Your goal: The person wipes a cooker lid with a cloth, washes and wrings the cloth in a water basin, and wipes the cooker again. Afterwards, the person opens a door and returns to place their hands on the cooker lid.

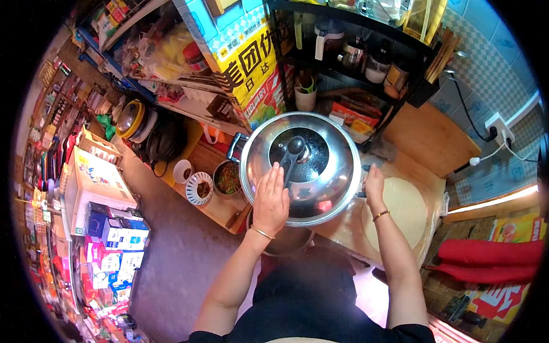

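Observation:
A large round steel pan with a domed lid (329, 197) is in front of me, its lid having a dark glass centre and a black knob handle (295, 146). My left hand (271, 200) lies flat on the near left part of the lid, fingers stretched out and pointing up toward the handle. On the right side my right hand (374, 186) is closed around the pan's side handle, which the fingers mostly hide. A large flat round sheet of dough (403, 211) lies on the worktop below and beside the right hand.
Left of the pan are a bowl of chopped food (227, 176), a striped bowl (199, 188) and a small white bowl (183, 171). A black shelf (354, 74) with jars stands behind. Red cloth (492, 260) lies at right; stacked boxes (117, 240) stand far left.

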A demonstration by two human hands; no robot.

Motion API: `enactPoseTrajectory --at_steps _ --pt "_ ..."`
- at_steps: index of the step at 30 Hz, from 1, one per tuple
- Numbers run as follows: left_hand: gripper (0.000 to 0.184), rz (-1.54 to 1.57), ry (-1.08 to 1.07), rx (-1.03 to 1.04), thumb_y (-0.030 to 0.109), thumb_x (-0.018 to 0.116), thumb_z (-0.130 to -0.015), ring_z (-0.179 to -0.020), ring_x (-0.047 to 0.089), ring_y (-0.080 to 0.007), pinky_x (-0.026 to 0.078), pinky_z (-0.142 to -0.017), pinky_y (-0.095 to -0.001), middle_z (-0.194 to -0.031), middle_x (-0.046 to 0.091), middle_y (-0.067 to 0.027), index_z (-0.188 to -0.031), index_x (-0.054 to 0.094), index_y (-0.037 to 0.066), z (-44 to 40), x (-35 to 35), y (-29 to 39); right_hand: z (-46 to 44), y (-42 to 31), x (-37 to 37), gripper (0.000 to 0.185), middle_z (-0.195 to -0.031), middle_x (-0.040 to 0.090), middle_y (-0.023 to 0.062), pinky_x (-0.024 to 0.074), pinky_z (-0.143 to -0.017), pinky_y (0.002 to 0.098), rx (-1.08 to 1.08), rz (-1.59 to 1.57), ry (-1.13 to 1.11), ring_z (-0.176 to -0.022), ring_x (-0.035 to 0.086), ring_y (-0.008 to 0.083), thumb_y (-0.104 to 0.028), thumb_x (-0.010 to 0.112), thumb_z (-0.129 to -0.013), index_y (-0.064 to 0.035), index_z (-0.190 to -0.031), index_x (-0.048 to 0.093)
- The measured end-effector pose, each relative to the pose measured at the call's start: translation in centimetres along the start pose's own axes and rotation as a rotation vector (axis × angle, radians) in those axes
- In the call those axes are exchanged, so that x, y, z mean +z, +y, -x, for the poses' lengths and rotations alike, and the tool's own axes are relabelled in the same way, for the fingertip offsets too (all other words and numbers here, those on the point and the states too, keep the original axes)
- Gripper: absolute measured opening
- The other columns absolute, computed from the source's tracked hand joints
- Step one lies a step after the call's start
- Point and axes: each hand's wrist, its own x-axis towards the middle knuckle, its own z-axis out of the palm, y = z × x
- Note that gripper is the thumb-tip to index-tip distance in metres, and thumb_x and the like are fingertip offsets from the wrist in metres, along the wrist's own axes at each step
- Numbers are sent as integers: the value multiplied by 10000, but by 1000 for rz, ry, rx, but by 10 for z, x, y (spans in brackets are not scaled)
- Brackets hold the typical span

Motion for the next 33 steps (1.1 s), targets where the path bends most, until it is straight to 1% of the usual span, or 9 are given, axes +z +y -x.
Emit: enactPoseTrajectory --at_steps 5,9,15,17,24,26,27,29,33 --pt "479 -7 1 -5 110 480 -833 -1225 386 -315 283 -1037 -405 -1331 397 -212 -1270 400 -72 0 0 0 3 -8 -3 451 -567 523 104 397 -520 366 105 -35 -44 -518 507 215 -335 372 -953 17 -715 524" --pt "475 -37 8 4 114 477 -838 -1226 384 -314 279 -1037 -407 -1330 400 -210 -1271 402 -68 1 -1 2 -3 4 0 452 -564 522 92 394 -507 354 21 6 -6 -508 501 197 -338 372 -954 12 -707 521" --pt "469 -46 3 6 120 472 -843 -1226 383 -313 279 -1038 -407 -1335 395 -207 -1267 405 -68 2 0 1 6 -15 -3 455 -565 524 87 396 -477 350 115 -25 -37 -486 497 193 -346 369 -954 9 -718 529" --pt "468 -40 4 2 119 471 -844 -1224 384 -314 280 -1039 -406 -1335 395 -207 -1268 404 -67 2 0 0 4 -7 0 379 -531 425 -1 319 -353 247 103 -93 -50 -389 396 88 -383 379 -956 -70 -756 454" --pt "465 -1 17 -14 118 471 -845 -1225 385 -312 282 -1039 -402 -1337 394 -202 -1270 405 -58 3 0 1 4 -9 -1 371 -522 412 -9 322 -352 249 90 -113 -54 -388 390 89 -370 372 -960 -66 -765 458" --pt "464 -22 18 -8 117 471 -845 -1224 386 -312 284 -1037 -402 -1337 395 -202 -1270 405 -58 3 0 1 -3 2 -1 457 -575 531 95 405 -511 355 69 39 -26 -516 511 200 -357 363 -952 17 -760 543" --pt "464 -43 19 -2 116 472 -845 -1224 387 -312 286 -1036 -402 -1337 395 -203 -1269 406 -58 3 0 1 -4 4 1 457 -575 531 95 405 -511 355 69 39 -26 -516 511 200 -357 363 -952 17 -760 543" --pt "463 -28 25 -3 115 472 -845 -1223 388 -312 287 -1035 -402 -1337 396 -203 -1269 406 -58 3 2 0 -5 8 3 375 -518 412 -7 325 -354 252 60 -51 -40 -390 394 94 -371 365 -962 -64 -767 459" --pt "465 -28 27 2 116 474 -845 -1222 389 -314 287 -1034 -404 -1336 397 -203 -1269 405 -59 3 1 0 -2 2 2 376 -519 415 -3 329 -354 255 57 -49 -35 -389 397 99 -371 360 -963 -61 -772 458"
